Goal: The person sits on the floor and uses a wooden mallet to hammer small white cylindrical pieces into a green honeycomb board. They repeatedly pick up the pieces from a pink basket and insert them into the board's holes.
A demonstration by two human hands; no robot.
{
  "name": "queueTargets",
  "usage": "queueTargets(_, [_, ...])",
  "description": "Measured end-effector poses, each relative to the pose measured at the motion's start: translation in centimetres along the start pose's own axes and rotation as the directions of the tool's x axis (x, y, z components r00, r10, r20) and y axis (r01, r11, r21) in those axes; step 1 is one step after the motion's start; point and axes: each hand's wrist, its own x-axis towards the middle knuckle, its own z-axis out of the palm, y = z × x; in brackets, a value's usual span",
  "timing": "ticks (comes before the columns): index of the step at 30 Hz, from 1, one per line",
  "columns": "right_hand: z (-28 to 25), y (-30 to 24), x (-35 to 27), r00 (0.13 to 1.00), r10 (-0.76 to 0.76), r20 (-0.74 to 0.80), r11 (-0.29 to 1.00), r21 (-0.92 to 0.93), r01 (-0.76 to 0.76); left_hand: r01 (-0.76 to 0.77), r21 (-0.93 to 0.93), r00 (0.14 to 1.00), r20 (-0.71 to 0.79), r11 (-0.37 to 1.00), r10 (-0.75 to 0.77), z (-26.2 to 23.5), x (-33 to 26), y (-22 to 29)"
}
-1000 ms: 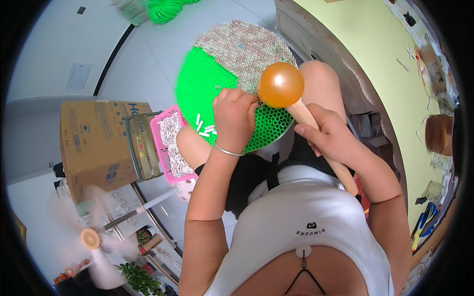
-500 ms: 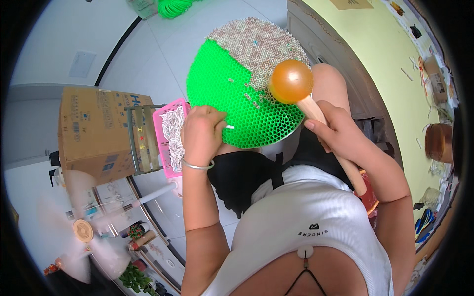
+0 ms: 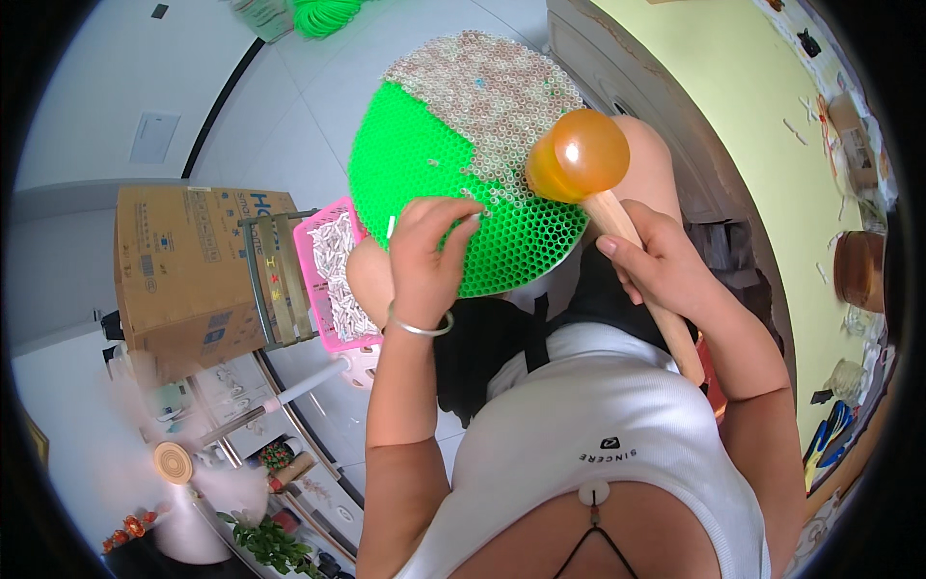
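A round green honeycomb disc (image 3: 410, 145) rests over my lap. Small pale tubes (image 3: 487, 87) fill the cells across its far and right part; the near and left cells mostly show green. My left hand (image 3: 424, 253) is over the disc's near half, with thumb and forefinger pinched on a small white tube (image 3: 474, 216). Another white tube (image 3: 391, 228) shows beside that hand's outer edge. In my right hand (image 3: 654, 253) is a mallet with a wooden handle (image 3: 617, 220) and a rounded amber head (image 3: 584, 154). The head hangs above the disc's right edge and hides some cells.
A pink basket (image 3: 305, 253) of loose white tubes stands left of my knee, beside a folding stool (image 3: 262, 280) and a cardboard box (image 3: 183, 261). A fan (image 3: 174, 463) is spinning at lower left. Along the right runs a yellow-green tabletop (image 3: 743, 116) with assorted items.
My left hand has moved right, from the disc's left edge to over its nearer middle, carrying the small tube. The mallet head has tilted slightly in my right hand.
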Motion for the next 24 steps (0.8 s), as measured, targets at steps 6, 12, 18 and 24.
queueTargets(6, [-0.3, 0.5, 0.2, 1.0, -0.014, 0.016, 1.0, 0.007, 0.014, -0.135, 0.178, 0.99, -0.02, 0.975, 0.141, 2.3, 1.6, 0.3])
queueTargets(12, [-0.4, 0.6, 0.2, 0.999, -0.036, 0.021, 0.999, -0.012, 0.036, -0.207, 0.314, 0.978, 0.039, 0.926, 0.206, 2.9, 1.9, 0.3])
queueTargets(18, [0.7, -1.9, -0.2, 0.975, -0.209, 0.068, 0.953, -0.209, 0.219, -0.026, 0.144, 0.992, -0.117, 0.989, 0.043, 0.4, 1.1, -0.6])
queueTargets(24, [2.5, -1.3, 1.7, 0.9, -0.417, 0.129, 0.763, -0.488, 0.424, 0.208, 0.259, 0.977, -0.099, 0.943, -0.188, -7.2, -0.8, -3.6])
